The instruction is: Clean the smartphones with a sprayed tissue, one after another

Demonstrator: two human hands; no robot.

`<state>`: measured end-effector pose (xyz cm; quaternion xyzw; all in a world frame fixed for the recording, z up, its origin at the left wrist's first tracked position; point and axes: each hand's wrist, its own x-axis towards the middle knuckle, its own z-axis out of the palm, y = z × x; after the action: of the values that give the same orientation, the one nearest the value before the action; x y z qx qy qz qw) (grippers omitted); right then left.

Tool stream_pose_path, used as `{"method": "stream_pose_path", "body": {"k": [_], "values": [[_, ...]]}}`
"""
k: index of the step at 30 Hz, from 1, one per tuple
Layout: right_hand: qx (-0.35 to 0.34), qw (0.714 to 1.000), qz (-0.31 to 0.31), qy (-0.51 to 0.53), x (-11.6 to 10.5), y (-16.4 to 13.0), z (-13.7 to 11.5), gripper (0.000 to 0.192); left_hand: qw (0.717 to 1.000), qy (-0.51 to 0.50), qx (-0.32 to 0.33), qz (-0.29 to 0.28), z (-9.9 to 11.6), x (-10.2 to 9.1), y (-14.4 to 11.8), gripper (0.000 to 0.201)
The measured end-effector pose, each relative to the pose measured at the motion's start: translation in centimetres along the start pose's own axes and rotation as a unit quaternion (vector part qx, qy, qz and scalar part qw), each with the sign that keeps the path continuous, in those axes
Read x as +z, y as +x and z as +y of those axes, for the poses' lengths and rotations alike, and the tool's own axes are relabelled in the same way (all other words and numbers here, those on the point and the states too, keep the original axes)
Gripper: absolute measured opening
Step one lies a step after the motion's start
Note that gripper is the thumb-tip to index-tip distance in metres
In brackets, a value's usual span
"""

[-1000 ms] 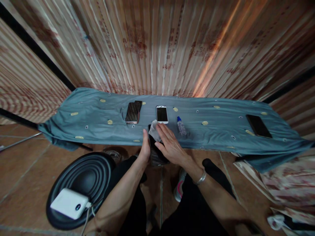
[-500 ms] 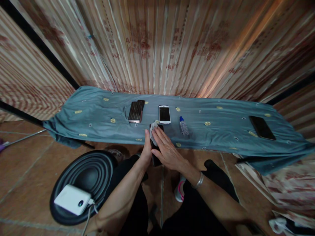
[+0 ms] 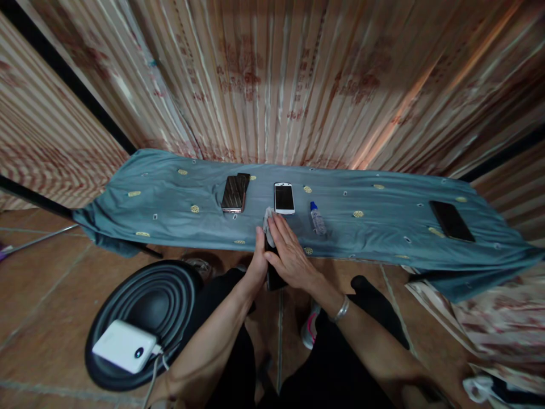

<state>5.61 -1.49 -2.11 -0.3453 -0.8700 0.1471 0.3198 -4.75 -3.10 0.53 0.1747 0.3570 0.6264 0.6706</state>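
Left hand (image 3: 258, 262): fingers wrapped round the left edge of a dark phone (image 3: 272, 277), held at the near edge of the desk (image 3: 170, 199).
Right hand (image 3: 289, 253): flat, fingers together, pressing a small pale cloth (image 3: 268, 218) onto the face of the dark phone; silver bracelet (image 3: 342, 309) on the wrist.
Desk: covered by a blue-grey sheet with yellow spots.
White phone (image 3: 284, 198): lying face up just beyond the cloth.
Two stacked phones (image 3: 234, 193): to the left of the white phone.
Small bottle (image 3: 317, 218), blue cap: on its side, right of the white phone.
Black phone (image 3: 452, 220): far right, well apart.
Floor: black ribbed disc (image 3: 140, 301) carrying a white power bank (image 3: 124, 353).
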Motion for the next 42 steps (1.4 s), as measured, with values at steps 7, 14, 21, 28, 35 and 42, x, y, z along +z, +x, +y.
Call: {"method": "stream_pose_path", "body": {"k": [7,14,21,28,35,42], "values": [[0.054,0.999,0.002,0.002,0.3,-0.2,1.2,0.075,0.992,-0.092,-0.083,-0.011,1.4,0.3,0.4,0.063],[0.027,0.999,0.024,-0.023,0.2,0.2,1.3,0.076,0.994,-0.049,-0.097,-0.004,2.1,0.6,0.2,0.063],[-0.026,0.999,0.024,-0.040,0.2,1.0,1.0,0.076,0.996,0.082,-0.018,0.028,1.3,0.3,0.3,0.051],[-0.057,0.998,0.005,-0.015,1.0,0.3,0.1,0.077,0.993,0.050,-0.046,0.097,1.8,-0.2,1.1,0.056],[-0.081,0.996,-0.034,-0.006,1.4,-0.9,-0.5,0.078,0.985,-0.008,-0.107,0.138,2.2,-1.2,1.4,0.060],[-0.097,0.994,-0.051,0.001,1.1,-1.9,-1.1,0.077,0.978,-0.031,-0.173,0.109,2.8,-1.2,1.9,0.071]]}}
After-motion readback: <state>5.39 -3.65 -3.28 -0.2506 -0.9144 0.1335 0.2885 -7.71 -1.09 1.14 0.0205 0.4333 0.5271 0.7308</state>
